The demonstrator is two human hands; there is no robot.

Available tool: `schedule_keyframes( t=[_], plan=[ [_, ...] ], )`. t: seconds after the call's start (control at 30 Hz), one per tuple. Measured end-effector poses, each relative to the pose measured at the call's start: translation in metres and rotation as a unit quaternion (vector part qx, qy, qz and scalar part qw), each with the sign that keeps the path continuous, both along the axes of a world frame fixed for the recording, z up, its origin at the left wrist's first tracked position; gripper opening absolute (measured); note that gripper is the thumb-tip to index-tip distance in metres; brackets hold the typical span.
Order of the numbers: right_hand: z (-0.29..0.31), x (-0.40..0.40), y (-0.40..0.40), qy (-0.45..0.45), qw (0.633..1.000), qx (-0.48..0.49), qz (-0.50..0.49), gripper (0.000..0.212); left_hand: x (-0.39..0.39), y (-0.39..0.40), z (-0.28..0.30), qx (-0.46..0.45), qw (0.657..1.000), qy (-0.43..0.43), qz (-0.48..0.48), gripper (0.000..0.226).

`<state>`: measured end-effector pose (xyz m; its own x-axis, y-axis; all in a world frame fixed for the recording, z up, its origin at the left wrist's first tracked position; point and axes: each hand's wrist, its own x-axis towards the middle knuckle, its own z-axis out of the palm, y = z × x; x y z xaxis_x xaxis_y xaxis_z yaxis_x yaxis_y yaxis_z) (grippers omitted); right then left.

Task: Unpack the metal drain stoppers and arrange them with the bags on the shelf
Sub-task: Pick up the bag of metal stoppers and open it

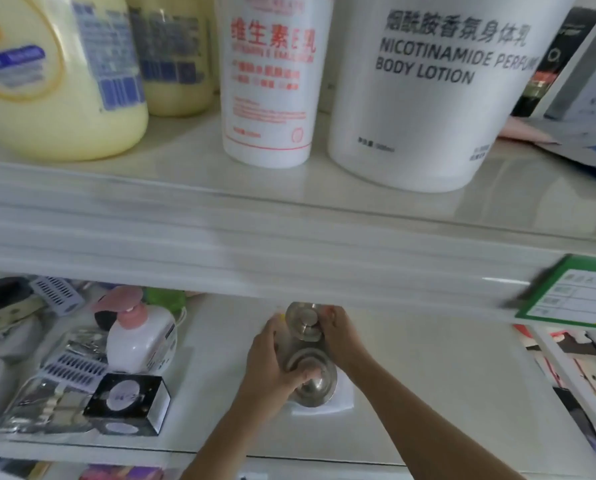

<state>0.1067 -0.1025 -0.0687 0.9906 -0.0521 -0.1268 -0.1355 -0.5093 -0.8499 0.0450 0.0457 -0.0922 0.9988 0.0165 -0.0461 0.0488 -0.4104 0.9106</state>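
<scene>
Two metal drain stoppers sit between my hands on the lower white shelf (428, 393). The near drain stopper (312, 382) rests on a clear plastic bag (341, 400), with my left hand (272, 362) gripping its left side and knob. The far drain stopper (303, 322) stands just behind it under the upper shelf's edge, and my right hand (338, 332) holds its right side. The far ends of both hands are partly hidden by the shelf lip.
A pink-pump white bottle (140, 337), a black box (126, 403), and packets of combs and clippers (57, 386) crowd the shelf's left. Large lotion bottles (438, 98) stand on the upper shelf. A green price tag (573, 296) hangs at the right.
</scene>
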Motion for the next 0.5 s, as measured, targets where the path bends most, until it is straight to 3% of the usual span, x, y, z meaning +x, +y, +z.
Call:
schedule_keyframes(
  t=[0.1,0.33,0.5],
  plan=[
    [-0.003,-0.011,0.001,-0.005,0.990,0.105,-0.097,0.026,-0.003,-0.005,-0.002,-0.043,0.998,0.036,0.036,0.123],
    [-0.007,-0.011,-0.005,0.092,0.940,0.281,-0.170,0.025,0.013,-0.007,0.004,-0.078,0.989,0.109,-0.059,0.105],
    [-0.015,-0.011,-0.013,0.127,0.905,0.362,-0.186,0.030,0.010,-0.012,0.005,-0.090,0.991,0.077,-0.064,0.086]
  ],
)
